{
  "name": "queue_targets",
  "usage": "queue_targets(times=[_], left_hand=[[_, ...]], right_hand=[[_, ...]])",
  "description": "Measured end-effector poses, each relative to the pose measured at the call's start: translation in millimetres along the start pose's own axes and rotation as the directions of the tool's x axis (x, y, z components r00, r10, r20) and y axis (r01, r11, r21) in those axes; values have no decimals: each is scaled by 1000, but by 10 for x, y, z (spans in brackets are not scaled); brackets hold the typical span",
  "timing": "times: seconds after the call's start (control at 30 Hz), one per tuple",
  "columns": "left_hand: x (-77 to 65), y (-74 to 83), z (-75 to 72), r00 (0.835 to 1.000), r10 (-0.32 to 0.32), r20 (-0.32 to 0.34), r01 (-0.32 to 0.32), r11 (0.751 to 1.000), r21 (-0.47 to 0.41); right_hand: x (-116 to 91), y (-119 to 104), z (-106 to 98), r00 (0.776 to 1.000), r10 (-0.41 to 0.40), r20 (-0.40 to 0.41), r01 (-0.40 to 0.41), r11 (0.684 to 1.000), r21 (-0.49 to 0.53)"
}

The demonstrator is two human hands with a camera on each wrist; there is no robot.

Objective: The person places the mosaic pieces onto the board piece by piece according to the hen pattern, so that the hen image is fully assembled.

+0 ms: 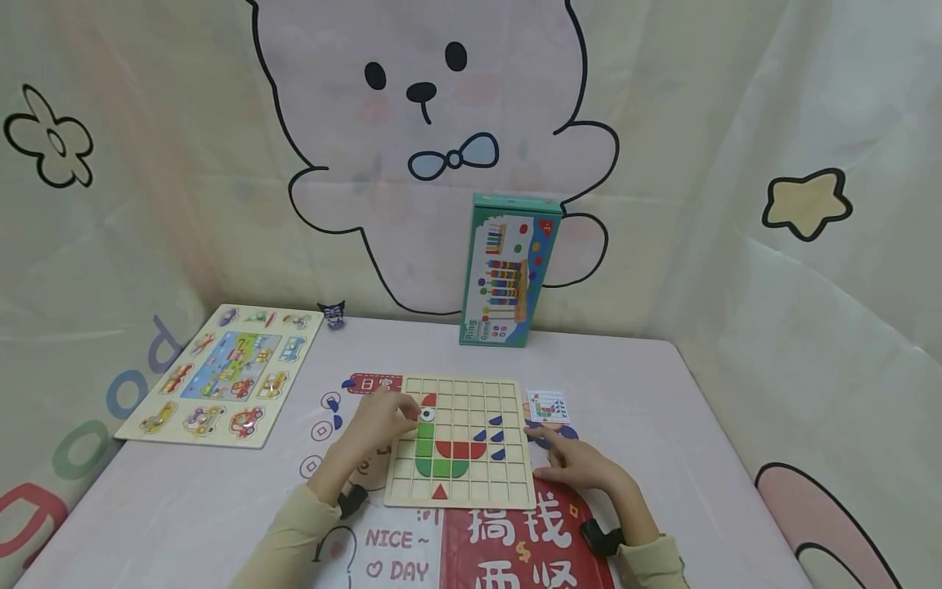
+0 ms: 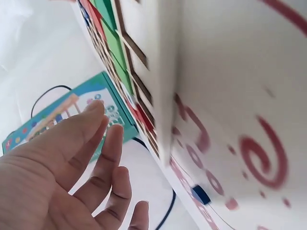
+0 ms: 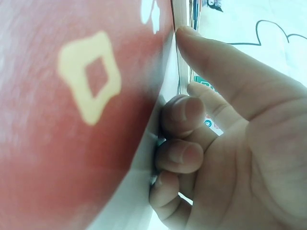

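Observation:
A cream grid board (image 1: 504, 483) lies on the table. It bears green pieces (image 1: 424, 446), a red row (image 1: 461, 450), several blue pieces (image 1: 498, 438), a white eye piece (image 1: 427, 415), a red quarter piece (image 1: 428, 399) and a red triangle (image 1: 439, 492). Over the board's left edge is my left hand (image 1: 377, 423), fingers loosely bent near the eye piece. Nothing shows between its fingers in the left wrist view. At the right edge, my right hand (image 1: 581, 465) touches the board's side with its thumb (image 3: 192, 40). Its index finger stretches forward; the other fingers curl at the tabletop.
A small pattern card (image 1: 548, 406) and dark blue pieces (image 1: 567, 432) lie right of the board. More blue pieces (image 1: 334, 405) are on the left. A picture puzzle (image 1: 283, 409), a small figurine (image 1: 334, 316) and an upright green box (image 1: 508, 278) stand farther back.

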State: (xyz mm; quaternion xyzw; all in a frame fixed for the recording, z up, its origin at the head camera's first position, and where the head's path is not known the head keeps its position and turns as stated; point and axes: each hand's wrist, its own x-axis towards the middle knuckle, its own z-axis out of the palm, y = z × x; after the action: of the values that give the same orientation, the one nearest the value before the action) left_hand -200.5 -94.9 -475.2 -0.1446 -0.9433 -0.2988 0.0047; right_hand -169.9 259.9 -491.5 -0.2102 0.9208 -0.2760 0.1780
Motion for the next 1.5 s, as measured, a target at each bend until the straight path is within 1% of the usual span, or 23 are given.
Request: queue_targets(times=[0.1, 0.17, 0.33, 0.4, 0.57, 0.6, 0.83, 0.97, 1.13, 1.5], left_hand=[[-9, -92, -62, 999, -35, 8, 35, 999, 15], [-14, -164, -101, 999, -41, 8, 41, 999, 26], [4, -360, -182, 1000, 0, 9, 0, 998, 65], [20, -424, -216, 1000, 5, 22, -6, 996, 83], [61, -553, -308, 999, -6, 45, 1, 992, 124], [69, -582, -324, 999, 3, 48, -9, 991, 130], [114, -767, -389, 998, 17, 53, -26, 985, 172], [138, -820, -410, 998, 8, 57, -17, 985, 170], [160, -833, -441, 998, -21, 60, 13, 990, 142], [214, -964, -480, 998, -46, 46, 38, 985, 169]], right_hand=[[3, 4, 3, 1000, -1, 0, 1, 1000, -2], [3, 5, 3, 1000, -1, 0, 1, 1000, -2], [6, 6, 0, 1000, -7, 2, 7, 1000, 0], [5, 5, -3, 1000, -9, 2, 9, 1000, 0], [1, 12, -3, 1000, -11, -1, 11, 1000, 1], [1, 15, -2, 1000, -11, -2, 11, 1000, 1], [2, 22, 3, 1000, -3, -3, 3, 1000, -1], [0, 13, 2, 1000, -1, -5, 1, 1000, -9], [0, 5, -3, 1000, 5, -6, -5, 1000, -5], [8, 13, 1, 1000, 15, -7, -15, 1000, -2]])
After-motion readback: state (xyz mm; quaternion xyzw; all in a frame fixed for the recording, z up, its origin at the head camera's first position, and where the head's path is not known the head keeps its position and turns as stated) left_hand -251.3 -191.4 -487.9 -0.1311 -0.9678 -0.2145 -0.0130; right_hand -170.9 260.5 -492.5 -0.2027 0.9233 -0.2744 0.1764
